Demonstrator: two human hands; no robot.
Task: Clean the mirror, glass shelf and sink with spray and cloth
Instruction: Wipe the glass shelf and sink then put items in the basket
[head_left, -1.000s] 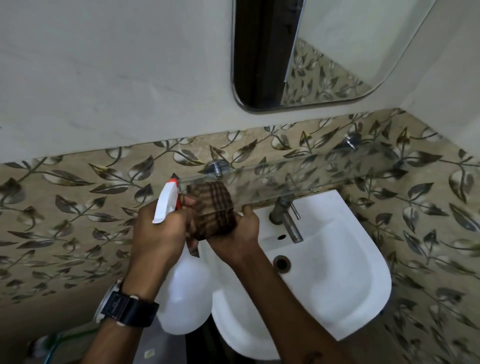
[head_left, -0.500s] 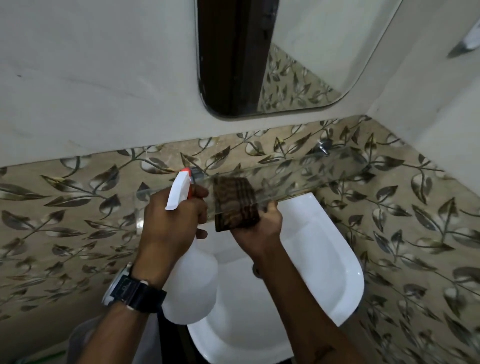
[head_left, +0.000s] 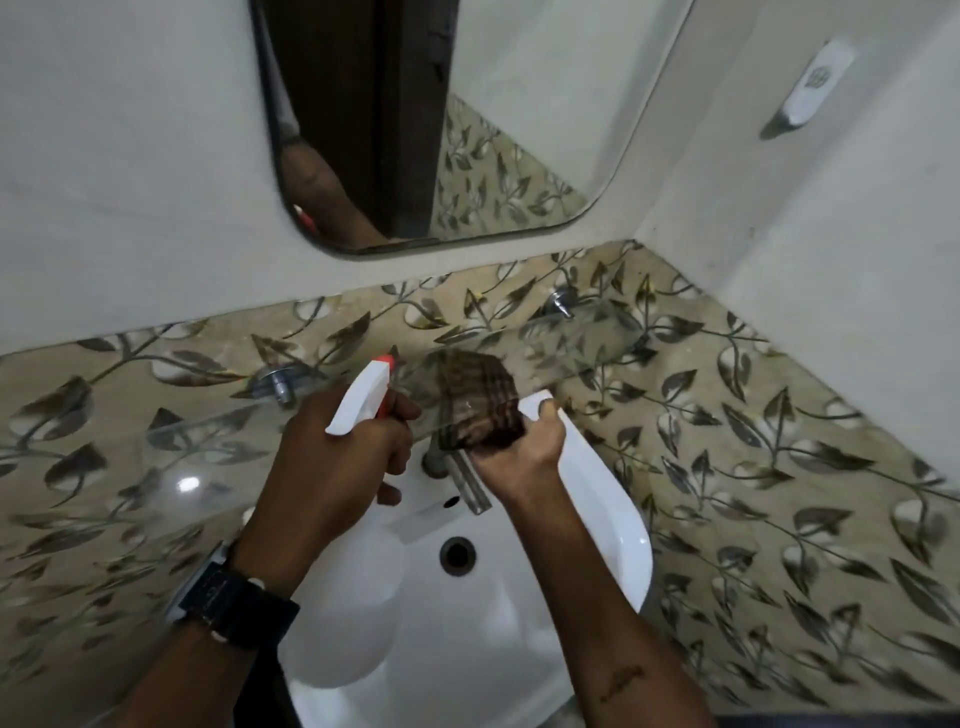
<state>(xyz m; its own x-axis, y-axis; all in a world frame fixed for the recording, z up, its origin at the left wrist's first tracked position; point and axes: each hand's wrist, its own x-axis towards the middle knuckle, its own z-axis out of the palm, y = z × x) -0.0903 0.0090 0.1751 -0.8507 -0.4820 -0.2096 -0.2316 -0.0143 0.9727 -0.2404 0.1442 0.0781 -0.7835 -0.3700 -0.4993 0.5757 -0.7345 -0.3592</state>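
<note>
Our right hand (head_left: 519, 460) pinches the cloth (head_left: 478, 405) against the shelf (head_left: 208, 452) edge, while our left hand (head_left: 332, 467) grips the spray bottle (head_left: 340, 623). We should wipe along the glass with light, even pressure.

The mirror (head_left: 519, 104) runs off the top edge. The tap (head_left: 470, 491) is half hidden behind the cloth (head_left: 478, 410), and the sink (head_left: 613, 519) is cut off below.

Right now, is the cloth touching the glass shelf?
Touching. The head view shows the cloth folded over the front edge of the glass shelf, gripped there by the right hand.
</note>
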